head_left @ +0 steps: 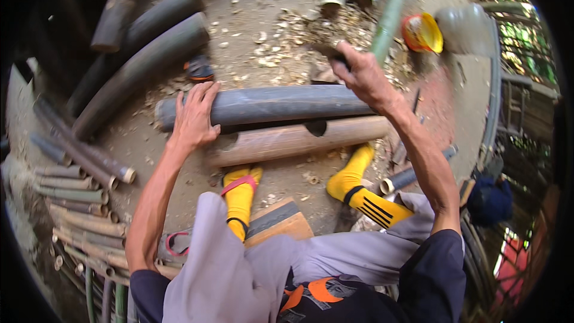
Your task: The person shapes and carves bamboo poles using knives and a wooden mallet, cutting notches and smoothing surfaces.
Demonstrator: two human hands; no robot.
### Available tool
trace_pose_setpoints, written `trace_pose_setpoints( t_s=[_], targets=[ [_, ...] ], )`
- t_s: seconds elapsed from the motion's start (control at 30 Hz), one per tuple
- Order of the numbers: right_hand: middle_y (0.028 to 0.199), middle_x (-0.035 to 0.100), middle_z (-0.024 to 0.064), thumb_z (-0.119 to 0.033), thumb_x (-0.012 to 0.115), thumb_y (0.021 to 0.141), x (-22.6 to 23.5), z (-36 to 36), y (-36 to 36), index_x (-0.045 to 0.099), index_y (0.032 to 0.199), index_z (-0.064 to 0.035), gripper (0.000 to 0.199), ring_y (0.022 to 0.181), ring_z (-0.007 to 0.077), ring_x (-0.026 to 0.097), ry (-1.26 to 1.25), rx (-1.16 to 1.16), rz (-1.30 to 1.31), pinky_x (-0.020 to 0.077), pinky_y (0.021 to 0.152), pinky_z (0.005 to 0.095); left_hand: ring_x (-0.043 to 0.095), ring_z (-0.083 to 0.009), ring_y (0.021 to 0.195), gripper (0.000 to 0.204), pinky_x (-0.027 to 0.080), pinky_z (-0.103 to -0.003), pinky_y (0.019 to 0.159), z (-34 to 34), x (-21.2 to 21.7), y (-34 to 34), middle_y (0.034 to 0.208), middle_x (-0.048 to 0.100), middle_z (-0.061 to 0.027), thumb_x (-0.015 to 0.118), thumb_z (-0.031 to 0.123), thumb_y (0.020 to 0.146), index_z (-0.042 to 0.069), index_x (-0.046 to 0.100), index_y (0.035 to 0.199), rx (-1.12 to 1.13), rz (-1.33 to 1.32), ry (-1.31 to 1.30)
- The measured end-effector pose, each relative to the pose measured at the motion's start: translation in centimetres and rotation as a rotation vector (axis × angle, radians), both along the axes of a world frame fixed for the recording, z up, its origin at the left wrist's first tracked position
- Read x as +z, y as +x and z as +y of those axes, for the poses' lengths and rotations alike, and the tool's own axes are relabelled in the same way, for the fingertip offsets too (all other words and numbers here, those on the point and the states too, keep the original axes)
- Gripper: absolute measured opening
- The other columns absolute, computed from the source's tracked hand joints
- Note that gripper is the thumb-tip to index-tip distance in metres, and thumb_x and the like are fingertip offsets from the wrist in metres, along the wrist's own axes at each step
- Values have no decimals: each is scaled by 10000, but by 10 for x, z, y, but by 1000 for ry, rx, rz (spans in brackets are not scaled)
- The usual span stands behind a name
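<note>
dark shirt | orange print | grey trousers | yellow socks, black stripes

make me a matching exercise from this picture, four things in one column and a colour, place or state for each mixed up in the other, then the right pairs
Column one
1. left hand
2. right hand
3. brown bamboo length
4. socks

Column two
A. has a dark hole cut into it
B. bright yellow
C. closed around a dark, blurred tool
D. laid on the grey bamboo length

Right pairs: 1-D, 2-C, 3-A, 4-B
</note>
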State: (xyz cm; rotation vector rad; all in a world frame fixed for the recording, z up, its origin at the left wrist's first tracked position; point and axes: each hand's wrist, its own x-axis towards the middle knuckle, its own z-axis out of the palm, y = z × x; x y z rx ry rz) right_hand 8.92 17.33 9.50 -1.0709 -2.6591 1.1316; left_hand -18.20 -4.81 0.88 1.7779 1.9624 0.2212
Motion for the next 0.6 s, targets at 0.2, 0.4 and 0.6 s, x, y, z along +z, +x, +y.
trace_pose_setpoints(
  t_s=[0.2,0.4,0.6],
  targets=[
    [637,574,236,-163,577,884,-24,-23,118,417,935,-38,208,644,424,602,16,143,-293,454,554,508,425,-279,1277,819,269,-569,1080,48,-5,106,1349,459,-112,789,303,674,106,418,1377,-134,-131,176],
    [654,584,228,-169,562,882,-46,-32,149,413,942,-39,207,667,434,593,10,110,-228,445,577,522,454,-253,1249,891,318,-488,1052,74,-19,138,1333,487,-81,807,380,645,127,397,1395,-202,14,47],
    [647,589,207,-181,558,867,-67,-30,158,417,942,-46,209,677,419,604,-4,125,-183,461,593,521,472,-239,1225,908,337,-438,1038,76,-20,141,1322,501,-66,814,378,625,139,399,1397,-220,56,73]
  ],
)
